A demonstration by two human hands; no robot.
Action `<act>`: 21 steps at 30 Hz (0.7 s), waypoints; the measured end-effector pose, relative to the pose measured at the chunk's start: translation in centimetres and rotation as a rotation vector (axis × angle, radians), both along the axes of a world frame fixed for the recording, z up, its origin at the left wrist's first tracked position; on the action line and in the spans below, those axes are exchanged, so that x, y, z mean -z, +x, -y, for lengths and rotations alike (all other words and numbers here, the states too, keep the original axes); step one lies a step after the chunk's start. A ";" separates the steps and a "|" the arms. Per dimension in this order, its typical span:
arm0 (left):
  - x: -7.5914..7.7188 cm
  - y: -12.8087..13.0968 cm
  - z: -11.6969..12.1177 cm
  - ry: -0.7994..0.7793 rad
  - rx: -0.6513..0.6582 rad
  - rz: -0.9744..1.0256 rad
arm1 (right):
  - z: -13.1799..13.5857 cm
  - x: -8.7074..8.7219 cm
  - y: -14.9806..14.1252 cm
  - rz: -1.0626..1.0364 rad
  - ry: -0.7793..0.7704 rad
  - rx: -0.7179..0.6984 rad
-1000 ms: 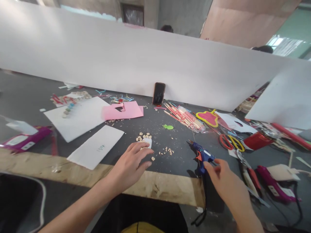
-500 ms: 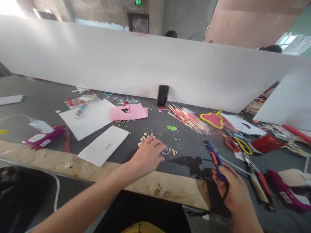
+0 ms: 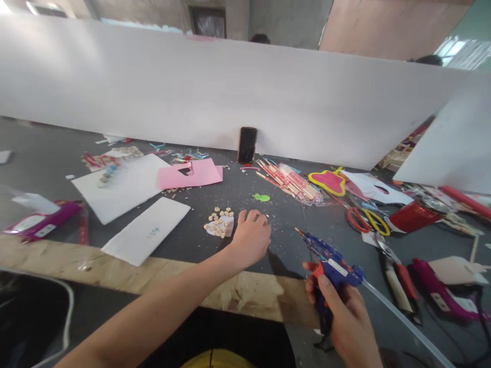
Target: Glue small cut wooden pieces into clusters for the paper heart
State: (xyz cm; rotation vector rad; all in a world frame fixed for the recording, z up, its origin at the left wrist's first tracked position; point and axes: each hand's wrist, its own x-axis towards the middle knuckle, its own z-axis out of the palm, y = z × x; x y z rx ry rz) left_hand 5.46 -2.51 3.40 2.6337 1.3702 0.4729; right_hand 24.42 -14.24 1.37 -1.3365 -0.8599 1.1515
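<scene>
My right hand (image 3: pixel 341 312) is wrapped round a blue hot glue gun (image 3: pixel 330 263), its fingers by the orange trigger. The nozzle points up and left, and a long clear glue stick (image 3: pixel 406 319) runs out of the back. My left hand (image 3: pixel 252 236) rests low over the dark table with its fingers curled down; whatever they hold is hidden. Just left of it, small pale wooden pieces (image 3: pixel 220 220) lie heaped on a small piece of white paper. A bright green cut-out (image 3: pixel 262 197) lies beyond my left hand.
A phone (image 3: pixel 247 145) leans on the white partition (image 3: pixel 172 87). White card (image 3: pixel 148 232) and pink card (image 3: pixel 207 174) lie left. Rightward are red-striped sticks (image 3: pixel 287 181), scissors (image 3: pixel 374 222), pliers (image 3: pixel 395 278), a red can (image 3: pixel 412 214) and a purple device (image 3: pixel 441 296).
My left hand has moved right, off the heap and onto the loose pieces beside it, its fingers curling. My right hand has turned the glue gun so its side and glue stick show.
</scene>
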 end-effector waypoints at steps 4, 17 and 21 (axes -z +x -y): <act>0.6 0.5 -0.1 -0.009 -0.007 0.037 | 0.3 0.1 0.2 0.076 -0.051 -0.020; -1.2 -3.2 1.8 -0.312 -0.028 0.628 | 1.6 0.8 -0.7 0.491 -0.019 -0.085; -0.7 -4.3 3.5 -0.583 -0.086 1.128 | 1.9 0.6 -2.2 0.431 0.062 -0.177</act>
